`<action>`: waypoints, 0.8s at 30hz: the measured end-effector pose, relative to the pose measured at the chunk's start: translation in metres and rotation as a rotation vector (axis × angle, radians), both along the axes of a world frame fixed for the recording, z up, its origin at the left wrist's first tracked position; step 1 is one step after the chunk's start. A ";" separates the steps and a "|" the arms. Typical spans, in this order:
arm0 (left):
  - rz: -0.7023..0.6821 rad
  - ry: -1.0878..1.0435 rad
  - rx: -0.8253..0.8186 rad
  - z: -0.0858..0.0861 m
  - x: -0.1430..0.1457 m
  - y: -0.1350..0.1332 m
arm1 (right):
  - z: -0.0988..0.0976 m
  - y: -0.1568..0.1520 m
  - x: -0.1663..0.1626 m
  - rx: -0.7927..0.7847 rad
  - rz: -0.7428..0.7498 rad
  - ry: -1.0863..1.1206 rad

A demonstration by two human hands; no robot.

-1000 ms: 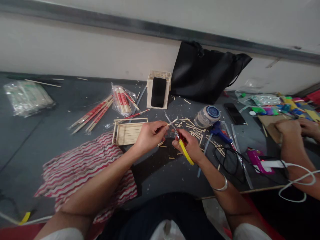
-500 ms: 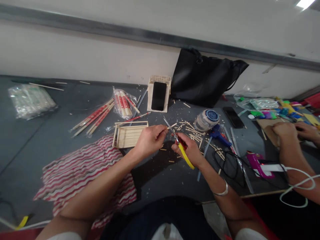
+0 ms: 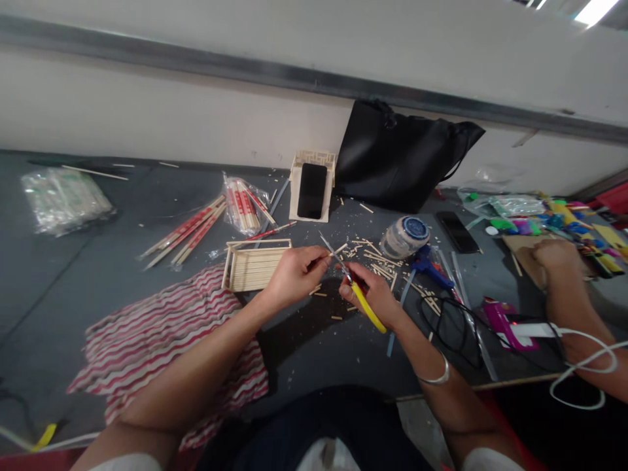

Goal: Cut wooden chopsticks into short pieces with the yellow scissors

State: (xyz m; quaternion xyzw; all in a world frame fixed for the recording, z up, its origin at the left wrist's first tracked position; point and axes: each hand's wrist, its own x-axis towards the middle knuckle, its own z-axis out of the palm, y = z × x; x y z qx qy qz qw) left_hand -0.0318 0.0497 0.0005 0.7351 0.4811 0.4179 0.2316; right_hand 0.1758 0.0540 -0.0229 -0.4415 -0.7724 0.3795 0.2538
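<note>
My left hand pinches a thin wooden stick, whose free end points to the right. Yellow-handled scissors are gripped in my right hand, and their blades cross the stick just beyond my left fingertips. Beside my left hand stands a small frame built of sticks, partly hidden behind the hand. Cut stick pieces and small chips lie scattered to the right of the scissors.
A striped cloth spreads at the left front. Packs of chopsticks, a phone on a stick-built stand, a black bag, a jar and a blue glue gun surround the work. A co-worker's hand rests at the right.
The scissors and stick keep nearly the same pose at my hands. One of the co-worker's hands has left the area at the right. The view has shifted slightly.
</note>
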 end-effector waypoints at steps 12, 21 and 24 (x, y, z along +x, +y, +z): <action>-0.072 -0.186 -0.159 0.003 0.001 0.001 | 0.006 0.002 0.005 0.063 0.055 -0.027; -0.113 -0.341 -0.350 0.001 0.003 0.000 | 0.002 0.001 0.001 0.137 0.033 -0.014; -0.079 -0.350 -0.364 0.001 0.005 0.001 | -0.004 0.002 -0.002 0.124 0.000 0.002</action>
